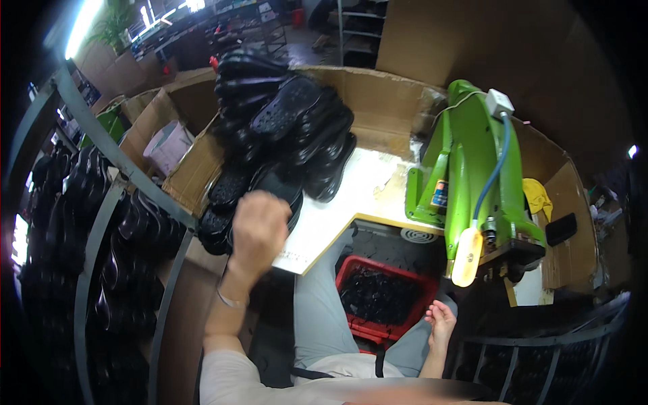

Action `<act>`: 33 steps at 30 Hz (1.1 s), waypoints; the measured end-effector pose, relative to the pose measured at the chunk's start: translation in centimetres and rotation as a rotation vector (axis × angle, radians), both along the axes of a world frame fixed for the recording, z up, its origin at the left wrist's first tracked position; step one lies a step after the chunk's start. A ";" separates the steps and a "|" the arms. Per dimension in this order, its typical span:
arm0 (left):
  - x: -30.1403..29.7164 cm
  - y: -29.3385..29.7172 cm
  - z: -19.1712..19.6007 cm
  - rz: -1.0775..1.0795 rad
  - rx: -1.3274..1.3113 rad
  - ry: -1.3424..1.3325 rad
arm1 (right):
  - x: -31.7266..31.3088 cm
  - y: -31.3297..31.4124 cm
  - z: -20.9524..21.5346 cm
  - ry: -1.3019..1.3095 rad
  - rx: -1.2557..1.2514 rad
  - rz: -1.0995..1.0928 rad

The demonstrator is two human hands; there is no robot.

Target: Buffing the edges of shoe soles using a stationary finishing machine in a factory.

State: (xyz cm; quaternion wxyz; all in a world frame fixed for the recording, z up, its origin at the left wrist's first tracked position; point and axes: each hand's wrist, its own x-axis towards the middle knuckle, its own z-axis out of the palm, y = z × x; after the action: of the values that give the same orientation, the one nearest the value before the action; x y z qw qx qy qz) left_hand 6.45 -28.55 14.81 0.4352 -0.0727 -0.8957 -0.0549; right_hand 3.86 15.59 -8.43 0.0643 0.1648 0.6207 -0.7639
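My left hand (259, 226) is raised at the near end of a heap of black clogs (287, 108), its back toward me and its fingers curled in. A black clog (280, 181) lies right behind it; whether the fingers hold anything is hidden. My right hand (440, 322) hovers by my right knee with fingers bent and tips close together. Anything between those tips is too small to make out. Just above it stands a green machine (466, 155) with a lit oval lamp (467, 258) on a blue flexible neck.
The white worktable (368, 182) has cardboard walls (358, 88) and a cut-out front. Beneath it, between my legs, sits a red crate (347, 273) of small black pieces. Metal racks (91, 270) of black footwear flank me. A yellow cloth (536, 197) lies right of the machine.
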 end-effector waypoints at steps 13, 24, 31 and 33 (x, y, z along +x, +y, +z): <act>-2.3 0.5 3.9 -0.009 0.031 0.032 | 2.5 2.6 -0.5 0.026 0.077 0.015; 1.7 18.4 -11.5 -0.707 1.483 -0.621 | -1.7 0.4 6.5 0.426 -0.407 -0.051; -3.7 22.0 -12.8 -0.841 1.472 -0.525 | -4.3 3.9 6.4 0.562 -0.104 -0.286; -4.3 22.0 -11.8 -0.797 1.425 -0.463 | -4.6 3.3 6.1 0.614 -0.037 -0.300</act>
State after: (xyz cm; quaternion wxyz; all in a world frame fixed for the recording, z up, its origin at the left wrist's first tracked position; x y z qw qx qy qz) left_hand 2.19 -6.59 3.02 0.1307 -0.0782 -0.6210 -0.7688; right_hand -0.70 18.88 -2.31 -0.2356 0.0155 0.5658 -0.7900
